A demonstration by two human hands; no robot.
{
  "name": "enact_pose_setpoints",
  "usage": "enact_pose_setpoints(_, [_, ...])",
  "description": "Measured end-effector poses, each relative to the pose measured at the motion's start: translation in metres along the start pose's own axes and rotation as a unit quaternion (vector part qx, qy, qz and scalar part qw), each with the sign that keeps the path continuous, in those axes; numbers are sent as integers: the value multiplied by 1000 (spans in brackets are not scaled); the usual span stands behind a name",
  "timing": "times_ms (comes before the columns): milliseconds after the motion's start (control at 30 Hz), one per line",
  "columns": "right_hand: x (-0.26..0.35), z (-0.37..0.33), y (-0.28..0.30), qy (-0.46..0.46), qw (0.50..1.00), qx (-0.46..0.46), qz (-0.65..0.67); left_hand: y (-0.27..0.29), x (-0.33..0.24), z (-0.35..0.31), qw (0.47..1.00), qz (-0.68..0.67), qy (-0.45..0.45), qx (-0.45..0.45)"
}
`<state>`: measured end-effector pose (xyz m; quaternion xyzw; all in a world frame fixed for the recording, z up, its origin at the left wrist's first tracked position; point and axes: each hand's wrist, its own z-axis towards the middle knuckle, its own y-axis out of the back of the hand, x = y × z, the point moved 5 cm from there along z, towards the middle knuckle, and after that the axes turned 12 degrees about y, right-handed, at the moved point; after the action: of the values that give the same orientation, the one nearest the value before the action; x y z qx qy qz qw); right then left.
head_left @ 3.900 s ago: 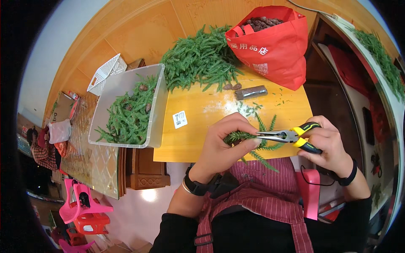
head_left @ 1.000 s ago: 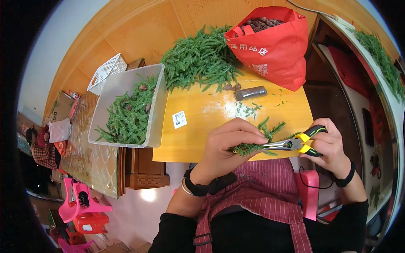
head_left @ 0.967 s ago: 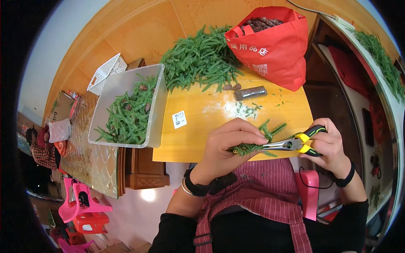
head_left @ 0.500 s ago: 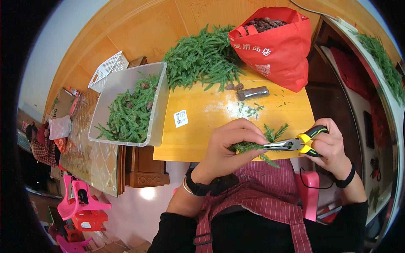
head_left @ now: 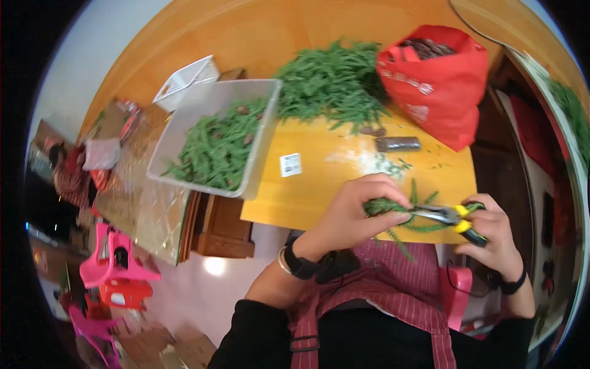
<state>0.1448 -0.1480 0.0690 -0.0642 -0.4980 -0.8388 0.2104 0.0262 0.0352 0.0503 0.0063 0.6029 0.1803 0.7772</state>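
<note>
Pliers and green sprig in two hands, near the front edge of the yellow tabletop

The left hand grasped the green sprig between its thumb and its fingers, and several thin branches spread out to the right of the fingertips. The right hand was closed around the yellow and black handles of the pliers. The long nose of this tool pointed to the left and reached the sprig just beside the left thumb. The view was rather blurred there, so I could not tell whether the jaws were pressing on the stem.

Behind the hands, a dark roll in clear wrapping lay on the tabletop, with green scraps near it and a white label farther to the left. At the back, a large heap of green sprigs stood next to a red bag, which contained brown pine cones. On the left side was a translucent plastic box, holding more greenery with some brown cones among it. Behind this box stood a white perforated basket.
</note>
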Motion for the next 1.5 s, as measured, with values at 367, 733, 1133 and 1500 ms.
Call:
enact_pose_setpoints(367, [-69, -53, -34, -243, 954, 136, -106, 212, -63, -35, 890, 290, 168, -310])
enact_pose_setpoints(733, [-108, -64, -63, -227, 935, 238, -130, 215, -40, 3, 839, 484, 185, -165])
enact_pose_setpoints(1133, [-110, -66, -77, -194, 925, 268, -186, 172, 142, 194, 810, 469, 273, -224])
enact_pose_setpoints(1500, [-82, -11, -19, -214, 955, 190, -79, 203, 161, 177, 859, 330, 243, -305])
